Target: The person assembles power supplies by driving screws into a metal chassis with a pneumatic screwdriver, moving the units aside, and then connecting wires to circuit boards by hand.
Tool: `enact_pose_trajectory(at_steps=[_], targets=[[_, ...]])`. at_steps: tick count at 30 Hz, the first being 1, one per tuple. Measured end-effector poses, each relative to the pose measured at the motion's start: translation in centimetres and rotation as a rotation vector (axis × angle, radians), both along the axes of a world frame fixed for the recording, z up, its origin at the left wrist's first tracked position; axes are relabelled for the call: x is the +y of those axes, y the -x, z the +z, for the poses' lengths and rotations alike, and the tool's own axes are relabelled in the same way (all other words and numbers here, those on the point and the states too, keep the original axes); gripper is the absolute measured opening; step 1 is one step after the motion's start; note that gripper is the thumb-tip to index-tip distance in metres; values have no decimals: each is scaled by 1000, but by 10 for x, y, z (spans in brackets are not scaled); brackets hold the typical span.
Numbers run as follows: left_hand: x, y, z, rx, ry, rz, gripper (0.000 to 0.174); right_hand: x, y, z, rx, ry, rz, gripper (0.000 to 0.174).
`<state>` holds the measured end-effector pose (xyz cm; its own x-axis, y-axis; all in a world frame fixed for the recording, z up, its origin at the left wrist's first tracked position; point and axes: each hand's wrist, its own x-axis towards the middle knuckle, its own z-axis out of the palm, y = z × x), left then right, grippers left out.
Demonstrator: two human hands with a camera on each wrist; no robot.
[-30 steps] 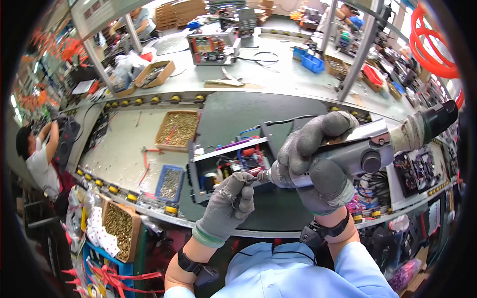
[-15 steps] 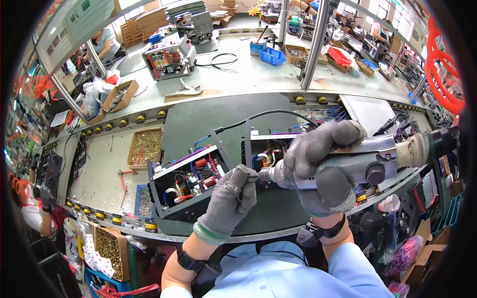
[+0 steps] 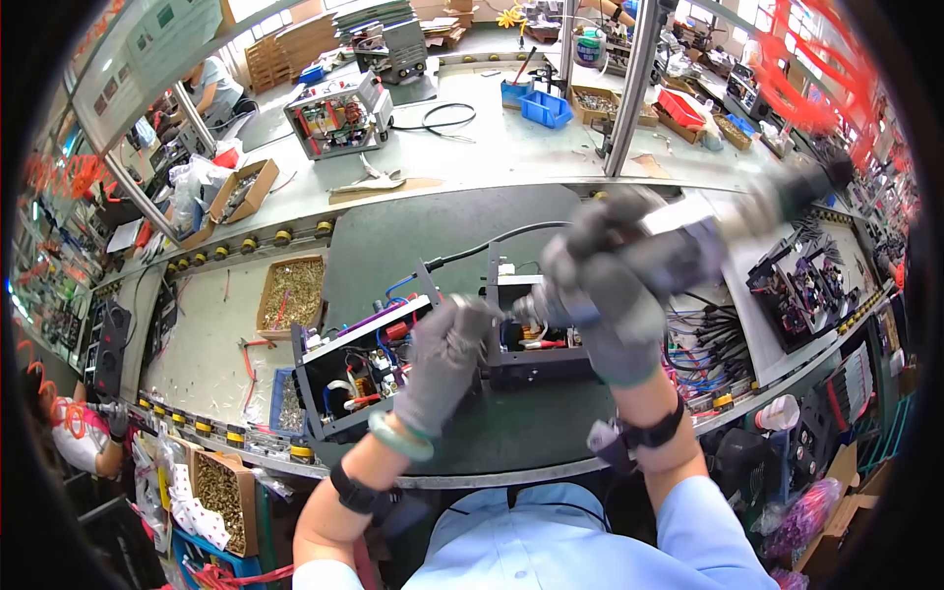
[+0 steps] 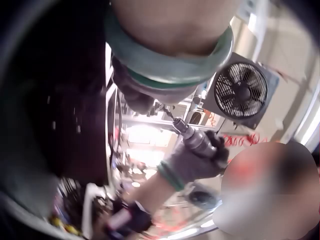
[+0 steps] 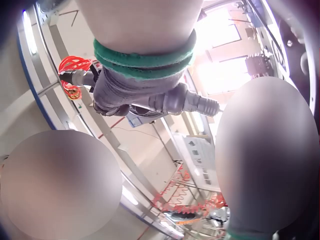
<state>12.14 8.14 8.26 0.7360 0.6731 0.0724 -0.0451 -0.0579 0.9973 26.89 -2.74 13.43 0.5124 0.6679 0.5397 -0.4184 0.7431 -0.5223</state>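
Note:
In the head view, my gloved right hand (image 3: 615,295) grips a grey pneumatic screwdriver (image 3: 678,261), blurred and pointing left. My gloved left hand (image 3: 442,364) is at the tip of its bit, fingers curled. The left wrist view shows the thin bit (image 4: 169,114) reaching these fingers, where small metal pieces (image 4: 159,106) show at the fingertips. Below the hands, two open black chassis with wires and circuit parts sit side by side: the left chassis (image 3: 320,401) is partly covered by my left hand, the right chassis (image 3: 541,372) lies under the screwdriver's front end.
Left of the chassis are a cardboard box (image 3: 262,320) of brass-coloured parts and a blue tray (image 3: 277,398) of small silver parts. A black cable (image 3: 492,238) arches behind the chassis. Cable bundles (image 3: 713,329) and another chassis (image 3: 777,320) lie on the right. Metal posts (image 3: 634,98) stand beyond the dark mat.
The head view has swung right, bringing the second chassis into sight. Over the last half second both hands and the screwdriver have moved forward, the screwdriver also a little left.

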Motion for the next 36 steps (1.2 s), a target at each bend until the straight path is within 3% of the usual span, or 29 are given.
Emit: enact_pose_trajectory(at_steps=[1,2,3,4,5,8,22,27,28,30,35,36], targets=[[14,-9,-3,49,-680,225,33,17,-8,9,84,21,35,50],[27,-13,-9,50,-682,219,33,36,-15,13,-22,100,-132,45],[40,-16,-14,208,-986,155,35,55,-21,12,-130,178,-300,41],[47,-19,-16,366,-1287,90,39,67,-27,10,-177,225,-335,37],[46,-19,-16,362,-1289,91,39,77,-31,8,-226,274,-368,33],[44,-21,-17,664,-974,-91,49,93,-35,0,-255,292,-383,35],[45,-21,-20,672,-971,-95,54,113,-28,-9,-386,313,-404,25],[44,-21,-19,666,-968,-86,54,120,-26,-8,-550,434,-600,24],[44,-21,-19,667,-968,-84,54,120,-27,-10,-553,431,-601,24],[44,-20,-19,663,-975,-76,53,119,-29,-16,-377,358,-399,26],[40,-21,-11,684,-958,-92,48,120,-27,-13,-528,489,-486,29],[42,-20,-24,604,-1023,-20,46,122,-24,-14,-523,477,-504,29]])
